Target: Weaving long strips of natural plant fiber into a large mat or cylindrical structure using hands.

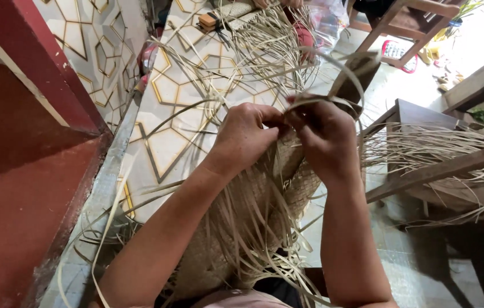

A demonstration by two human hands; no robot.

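1. Patterned sheet point(179, 91), pale with gold hexagon lines, spread over the surface ahead; red step point(19, 171) along the left side.
2. Wooden chair frame point(424, 165) on the right, draped with more loose fibre; second chair point(407, 23) at top right.
3. Woven mat piece point(242, 228) resting in the lap, reaching up to both hands; lower and middle part closely plaited, so judged well along.
4. Loose strips point(265, 51) fanning from the top edge and trailing down the sides, unwoven; upper edge judged unfinished, with many ends left to work in.
5. Left hand point(245, 137) curled nearly closed at the mat's top edge, thumb and fingertips pinching a strip there.
6. Right hand point(325, 137) likewise closed, touching the left, gripping a wide strip point(345, 74) that arches up and over.
7. Small tools point(210, 21) on the sheet at the far end, too small to identify.
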